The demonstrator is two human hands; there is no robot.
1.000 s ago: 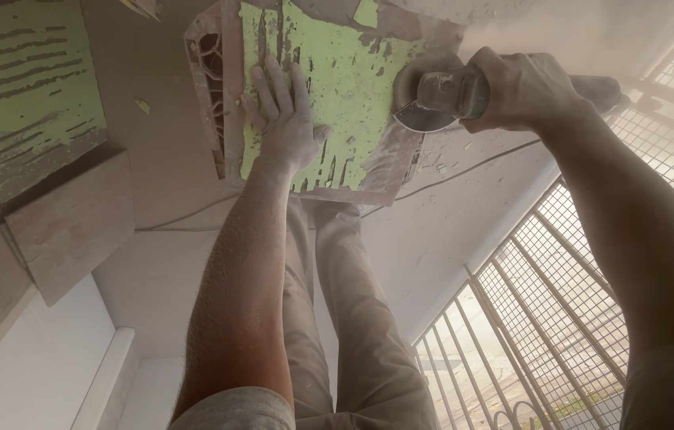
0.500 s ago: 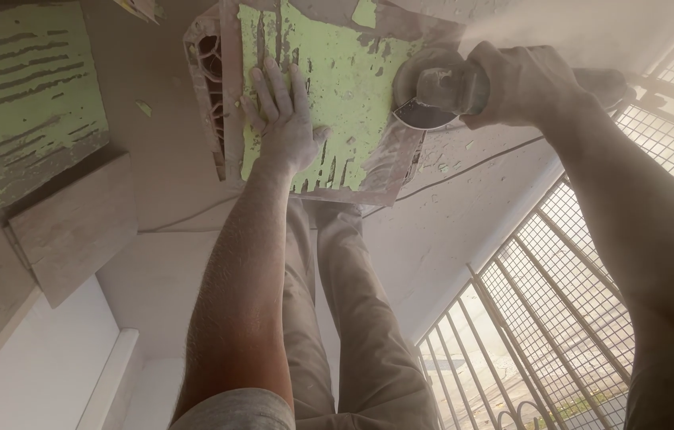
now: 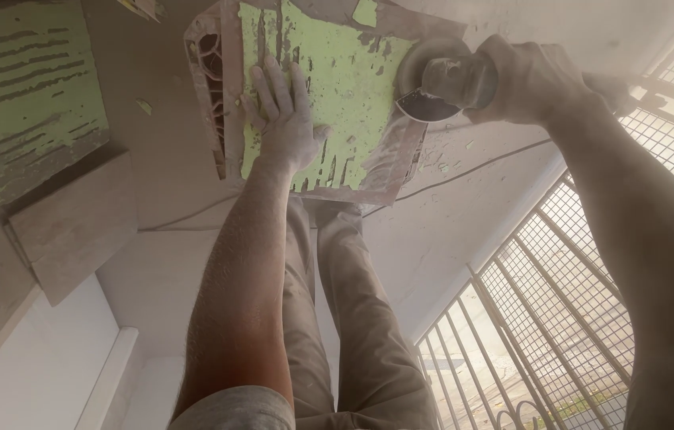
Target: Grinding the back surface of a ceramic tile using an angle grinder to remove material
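A square tile [image 3: 353,72] with flaking green coating on its upturned face lies on the dusty floor, resting on a ribbed block [image 3: 208,87] at its left side. My left hand [image 3: 283,115] lies flat on the tile, fingers spread, pressing it down. My right hand [image 3: 536,80] grips an angle grinder [image 3: 442,80], whose disc meets the tile's right edge. Dust hangs in the air around the tool. My legs [image 3: 353,318] reach toward the tile.
A second green-coated tile [image 3: 22,95] lies at the left, with plain slabs [image 3: 74,223] beside it. A cable [image 3: 472,163] trails across the floor past the tile. A metal mesh grille [image 3: 560,310] fills the right side. A white ledge [image 3: 34,358] runs at the lower left.
The grinder and my right hand have shifted slightly along the tile's right edge, and the dust cloud near the tool has thinned. My left hand has stayed put.
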